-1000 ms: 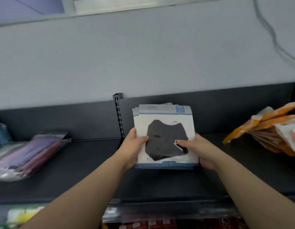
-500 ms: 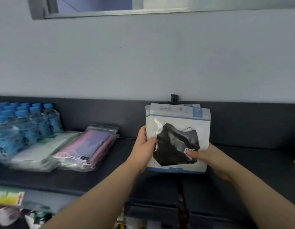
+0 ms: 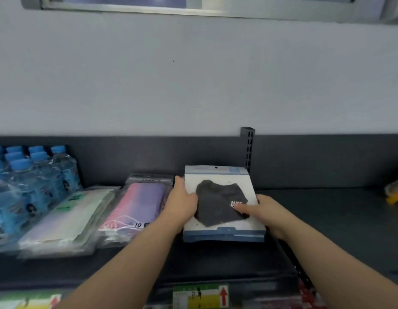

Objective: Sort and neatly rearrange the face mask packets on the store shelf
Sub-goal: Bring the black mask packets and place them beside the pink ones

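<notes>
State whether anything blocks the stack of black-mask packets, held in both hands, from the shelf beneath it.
Nothing visible blocks it. The black-mask packets, gripped by the left hand and the right hand, sit low over a bare stretch of shelf. The pink-purple packets lie to their left, beside the left hand, not underneath.

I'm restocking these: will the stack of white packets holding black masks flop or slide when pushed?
Probably stiff: the stack of white black-mask packets shows straight edges between the left hand and right hand. Layers may slide apart: near edges sit staggered.
</notes>
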